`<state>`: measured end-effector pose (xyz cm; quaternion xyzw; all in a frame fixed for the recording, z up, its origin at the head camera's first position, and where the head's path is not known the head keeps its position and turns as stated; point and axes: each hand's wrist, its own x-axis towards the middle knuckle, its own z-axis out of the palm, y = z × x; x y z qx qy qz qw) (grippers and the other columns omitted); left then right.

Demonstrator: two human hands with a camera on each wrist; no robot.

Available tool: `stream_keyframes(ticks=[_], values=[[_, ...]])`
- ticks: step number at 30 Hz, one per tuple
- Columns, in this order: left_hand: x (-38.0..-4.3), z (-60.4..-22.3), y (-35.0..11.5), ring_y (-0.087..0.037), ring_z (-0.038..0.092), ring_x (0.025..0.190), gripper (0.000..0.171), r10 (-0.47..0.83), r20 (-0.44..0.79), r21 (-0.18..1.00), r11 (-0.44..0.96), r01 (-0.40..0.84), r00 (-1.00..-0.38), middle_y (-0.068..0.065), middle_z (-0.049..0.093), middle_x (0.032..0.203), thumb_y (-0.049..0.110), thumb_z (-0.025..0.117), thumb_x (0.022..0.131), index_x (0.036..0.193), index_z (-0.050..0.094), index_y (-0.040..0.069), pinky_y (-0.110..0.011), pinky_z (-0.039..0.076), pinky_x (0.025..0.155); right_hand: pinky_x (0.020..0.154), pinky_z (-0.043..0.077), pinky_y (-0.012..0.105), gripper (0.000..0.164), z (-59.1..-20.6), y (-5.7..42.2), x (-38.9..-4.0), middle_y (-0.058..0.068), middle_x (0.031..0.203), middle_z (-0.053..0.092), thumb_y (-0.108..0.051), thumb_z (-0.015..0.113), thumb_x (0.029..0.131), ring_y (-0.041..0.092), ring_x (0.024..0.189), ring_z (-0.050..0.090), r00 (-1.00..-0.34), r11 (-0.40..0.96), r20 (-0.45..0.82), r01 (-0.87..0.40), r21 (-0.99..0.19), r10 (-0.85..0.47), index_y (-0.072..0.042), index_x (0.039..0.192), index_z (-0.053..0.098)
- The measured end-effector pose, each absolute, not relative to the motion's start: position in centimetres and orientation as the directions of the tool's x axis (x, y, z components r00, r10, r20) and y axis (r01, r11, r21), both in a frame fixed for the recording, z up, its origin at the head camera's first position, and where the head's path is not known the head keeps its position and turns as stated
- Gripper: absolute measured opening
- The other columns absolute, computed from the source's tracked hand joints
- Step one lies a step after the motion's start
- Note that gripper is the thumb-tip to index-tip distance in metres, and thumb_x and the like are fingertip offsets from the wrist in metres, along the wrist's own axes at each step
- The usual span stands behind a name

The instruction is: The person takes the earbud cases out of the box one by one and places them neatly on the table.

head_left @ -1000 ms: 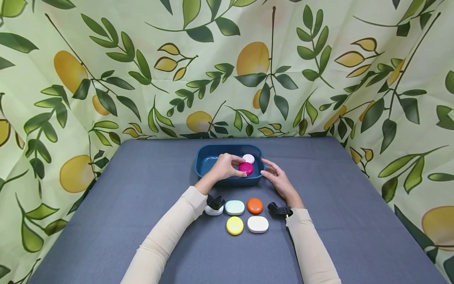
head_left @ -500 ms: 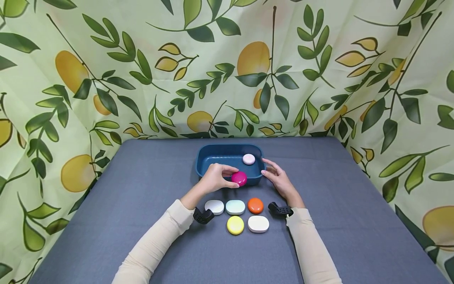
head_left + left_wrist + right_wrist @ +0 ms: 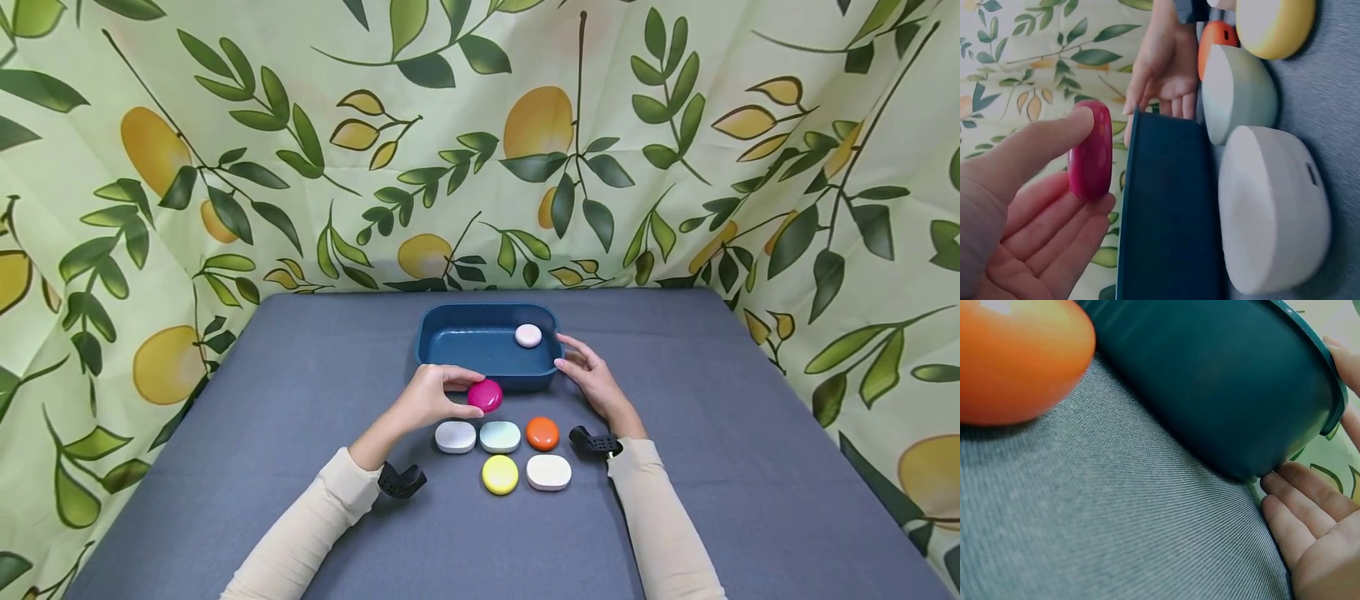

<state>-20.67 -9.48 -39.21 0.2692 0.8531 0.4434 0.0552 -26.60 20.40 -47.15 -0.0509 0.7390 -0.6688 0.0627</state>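
My left hand [image 3: 429,397] pinches a round, glossy magenta earbud case [image 3: 485,396] between thumb and fingers. In the left wrist view, the magenta case is held edge-on above the table. It hangs just in front of a dark blue rectangular bin [image 3: 487,377], over the back of a white case [image 3: 455,437]. Inside the bin, towards its right end, lies a small pale pink round case [image 3: 528,336]. My right hand [image 3: 594,385] rests against the bin's right end with extended fingers; the right wrist view shows its fingertips [image 3: 1279,481] touching the wall low down.
Several cases lie on the grey table [image 3: 337,533] in front of the bin: pale mint [image 3: 500,437], orange [image 3: 542,433], yellow [image 3: 499,474] and cream white [image 3: 549,472]. Small port slots show on the white and orange ones. A leaf-patterned cloth [image 3: 450,192] hangs behind.
My left hand has lifted the magenta case out of the bin and carried it left and towards me. The right hand has stayed at the bin's right end.
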Motion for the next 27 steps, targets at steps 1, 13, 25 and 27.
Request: stream_keyframes(ticks=[1,13,25,27], values=[[-20.5,-39.3,-9.7,-0.029,0.070,0.105,0.049,0.517,0.155,0.780,0.458,0.426,-0.842,-0.019,0.070,0.118,0.014,0.083,0.073,0.117,0.067,-0.001,-0.046,0.055,0.094,0.113,0.034,0.042,0.057,-47.2,20.4,-26.6,0.024,0.149,0.039,-0.020,0.058,0.096,0.026,0.130,0.043,-0.987,0.099,-0.022,0.006,-0.995,-0.160,-0.015,0.148,0.036],[-19.0,-39.8,-12.2,-0.023,0.070,0.103,0.047,0.581,0.184,0.715,0.474,0.514,-0.793,-0.011,0.073,0.112,0.018,0.086,0.070,0.113,0.071,0.005,-0.034,0.057,0.092,0.112,0.036,0.037,0.058,-47.0,20.4,-26.5,0.024,0.150,0.037,-0.022,0.059,0.096,0.027,0.132,0.042,-0.987,0.104,-0.028,0.012,-0.995,-0.160,-0.016,0.149,0.035],[-16.5,-41.4,-14.1,-0.023,0.069,0.101,0.046,0.611,0.152,0.709,0.480,0.516,-0.777,-0.010,0.074,0.110,0.025,0.086,0.070,0.111,0.072,0.008,-0.037,0.059,0.087,0.119,0.028,0.050,0.058,-47.0,20.3,-26.6,0.024,0.152,0.035,-0.018,0.058,0.096,0.035,0.139,0.037,-0.986,0.079,-0.032,0.019,-0.997,-0.163,-0.015,0.149,0.035],[-16.1,-41.7,-14.4,-0.022,0.069,0.101,0.046,0.616,0.130,0.707,0.492,0.508,-0.777,-0.009,0.074,0.109,0.026,0.086,0.070,0.110,0.072,0.008,-0.036,0.059,0.087,0.119,0.027,0.052,0.058,-47.0,20.3,-26.5,0.024,0.153,0.034,-0.020,0.058,0.096,0.035,0.139,0.036,-0.987,0.087,-0.027,0.013,-0.996,-0.161,-0.015,0.149,0.034]])
